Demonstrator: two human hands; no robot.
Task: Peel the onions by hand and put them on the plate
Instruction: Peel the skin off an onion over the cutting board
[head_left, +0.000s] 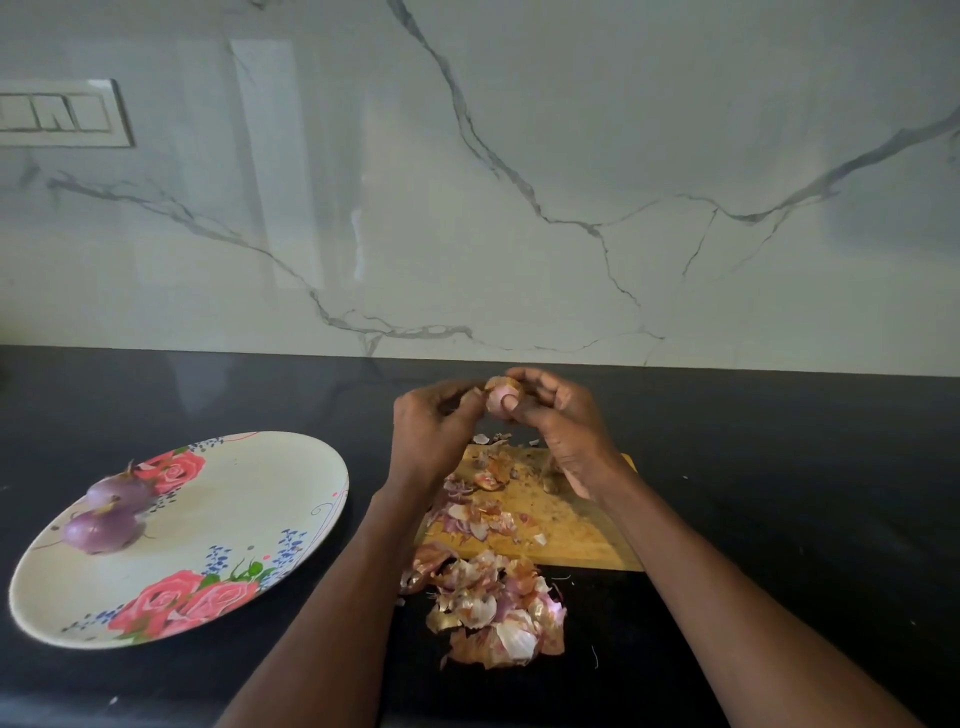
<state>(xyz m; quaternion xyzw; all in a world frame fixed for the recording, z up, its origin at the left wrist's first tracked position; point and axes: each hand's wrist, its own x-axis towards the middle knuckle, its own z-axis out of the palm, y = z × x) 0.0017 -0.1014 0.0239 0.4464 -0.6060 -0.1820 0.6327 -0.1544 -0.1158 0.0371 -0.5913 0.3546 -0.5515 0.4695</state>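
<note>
Head view: your right hand (563, 415) and left hand (434, 421) hold a half-peeled onion (500, 399) in curled fingers above the cutting board's (587, 535) far edge; two peeled onions (106, 512) sit near the plate's (291, 467) left rim, dark desk (779, 467) open to your right.

Dim, cool indoor light. Soft vertical glare streaks on glossy marble wall (280, 182), fainter sheen on black counter (197, 384). Shadows weak and diffuse. Slight softness overall, switch panel (62, 114) at left edge blurred. Wide-angle bending of counter line, stretching toward corners. Forearms dark, low detail.
</note>
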